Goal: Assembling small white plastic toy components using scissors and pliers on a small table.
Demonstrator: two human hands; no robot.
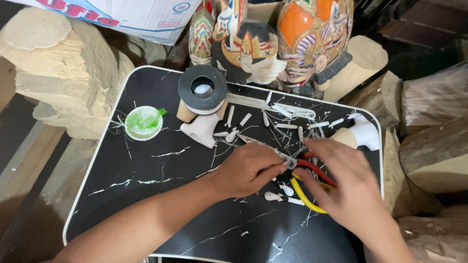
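At the far left, off the table, lies a pale rough-hewn block of wood point(58, 68). The table point(146, 204) is a black tray-like top with a white rim, streaked with white paint or glue. On its left part sits a small round dish of green paint point(143, 122). Right of it, toward the far edge, a black-and-white ring-shaped roll point(202, 89) rests on a small white carved piece point(201, 130). Beyond the far edge stand painted wooden masks point(273, 39) in orange, black and white. Short white pegs point(273, 122) lie scattered across the middle and right of the table, with thin white shavings among them. The left hand point(248, 168) comes in from the near left, fingers curled and pinching at the metal head of a pair of pliers point(304, 178) with red and yellow handles, which lies on the table near the middle right. The right hand point(348, 187) lies over those handles, fingers spread and loosely closing on them. Just beyond it sits a white and bare-wood carved piece point(358, 134). More wood blocks point(434, 136) are stacked at the far right.
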